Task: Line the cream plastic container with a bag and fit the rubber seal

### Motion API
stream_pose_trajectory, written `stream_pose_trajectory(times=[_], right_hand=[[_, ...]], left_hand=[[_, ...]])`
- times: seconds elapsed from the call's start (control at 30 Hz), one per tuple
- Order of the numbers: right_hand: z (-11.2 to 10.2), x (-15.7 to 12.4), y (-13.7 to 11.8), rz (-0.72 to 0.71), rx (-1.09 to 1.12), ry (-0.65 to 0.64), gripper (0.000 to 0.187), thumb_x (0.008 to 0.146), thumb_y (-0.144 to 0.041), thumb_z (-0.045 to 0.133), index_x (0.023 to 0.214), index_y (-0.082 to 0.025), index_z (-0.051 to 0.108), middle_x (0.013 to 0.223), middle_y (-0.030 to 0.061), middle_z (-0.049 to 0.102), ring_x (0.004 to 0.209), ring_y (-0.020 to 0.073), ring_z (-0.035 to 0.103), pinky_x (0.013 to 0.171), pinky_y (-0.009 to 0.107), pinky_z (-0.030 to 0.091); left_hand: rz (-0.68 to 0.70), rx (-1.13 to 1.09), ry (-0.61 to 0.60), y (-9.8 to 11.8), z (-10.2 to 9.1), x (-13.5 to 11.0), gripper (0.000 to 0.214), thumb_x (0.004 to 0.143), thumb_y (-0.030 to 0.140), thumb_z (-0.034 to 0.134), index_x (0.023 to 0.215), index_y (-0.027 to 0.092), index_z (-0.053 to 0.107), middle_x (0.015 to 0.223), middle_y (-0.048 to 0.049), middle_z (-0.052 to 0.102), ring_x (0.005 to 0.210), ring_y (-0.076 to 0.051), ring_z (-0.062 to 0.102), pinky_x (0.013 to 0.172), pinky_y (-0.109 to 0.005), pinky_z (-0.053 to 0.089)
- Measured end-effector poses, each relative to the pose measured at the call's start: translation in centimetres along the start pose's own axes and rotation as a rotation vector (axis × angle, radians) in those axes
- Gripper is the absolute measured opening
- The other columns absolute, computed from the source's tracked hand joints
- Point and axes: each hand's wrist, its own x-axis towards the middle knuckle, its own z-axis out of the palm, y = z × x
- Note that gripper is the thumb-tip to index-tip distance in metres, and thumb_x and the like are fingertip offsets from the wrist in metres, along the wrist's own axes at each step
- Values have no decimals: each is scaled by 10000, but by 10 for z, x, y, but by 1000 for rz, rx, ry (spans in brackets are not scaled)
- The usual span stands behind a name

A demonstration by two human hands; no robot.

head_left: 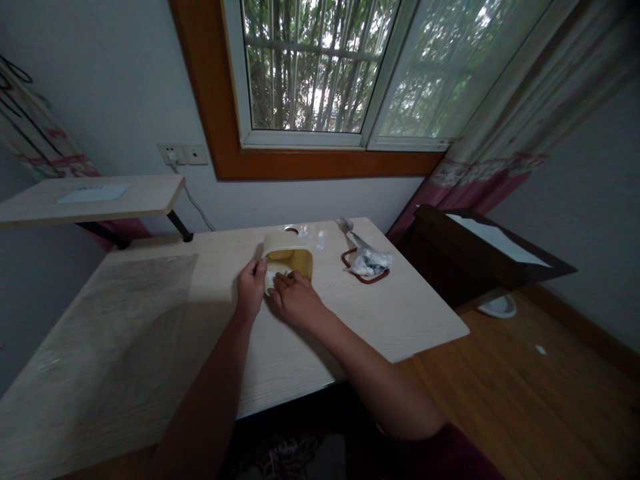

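A cream-yellow plastic box [289, 255] lies on its side on the pale wooden table [150, 320], its open mouth facing me. My left hand [251, 288] grips the box's left edge with thumb and fingers curled round it. My right hand [295, 298] rests at the mouth of the box, fingers bent together on something small and pale that I cannot make out.
A dark red ring with a crumpled clear bag [369, 263] and a metal tool [353, 233] lie to the right of the box. A raised shelf [90, 198] stands at the back left. A dark low cabinet [470, 257] sits right of the table, beneath the window.
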Motion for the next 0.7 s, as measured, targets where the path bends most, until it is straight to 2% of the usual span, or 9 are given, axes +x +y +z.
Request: stream_pose_trajectory(times=[0.17, 0.37, 0.53, 0.7], right_hand=[[7, 1, -4, -29, 31, 46, 521, 1073, -433, 317, 1402, -119, 572, 1471, 127, 566, 1303, 294, 485, 1098, 428, 356], [17, 19, -9, -85, 47, 126, 511, 1071, -432, 330, 1375, -118, 594, 1440, 126, 595, 1474, 284, 320, 1197, 439, 244], [24, 30, -9, -165, 40, 139, 518, 1074, -434, 323, 1376, -103, 583, 1425, 142, 605, 1357, 232, 500, 1183, 398, 283], [25, 32, -6, -208, 22, 154, 542, 1055, -482, 363, 1350, -92, 598, 1406, 155, 617, 1291, 259, 562, 1145, 412, 352]], left_hand=[[-17, -2, 34, 1, -5, 4, 398, 937, 527, 509, 701, 208, 547, 633, 22, 483, 620, -151, 472, 600, -255, 381], [-87, -48, 120, -8, -14, 14, 423, 908, 564, 515, 751, 187, 625, 686, -8, 581, 670, -169, 528, 644, -261, 422], [-121, -36, 189, -16, -18, 20, 450, 890, 591, 515, 747, 181, 631, 674, -11, 575, 671, -171, 531, 651, -263, 428], [-143, 6, 196, -14, -18, 20, 464, 895, 599, 492, 753, 180, 631, 679, -16, 585, 677, -177, 545, 668, -275, 443]])
